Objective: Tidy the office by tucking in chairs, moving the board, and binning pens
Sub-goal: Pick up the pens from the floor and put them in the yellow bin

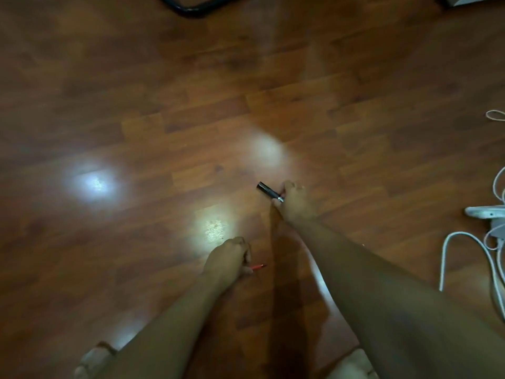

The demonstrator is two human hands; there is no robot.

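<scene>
Your right hand pinches the black marker by one end, and your left hand curls round the red pen. With such end grips, either could slip to the floor as you rise. The marker juts up-left at frame centre, and the pen tip pokes right, lower centre.

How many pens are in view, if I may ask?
2: black pen in the right hand, red pen in the left hand; more may be hidden.

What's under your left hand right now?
A red pen pokes out from the left hand, above the wooden floor. Its other end is covered by that hand.
</scene>
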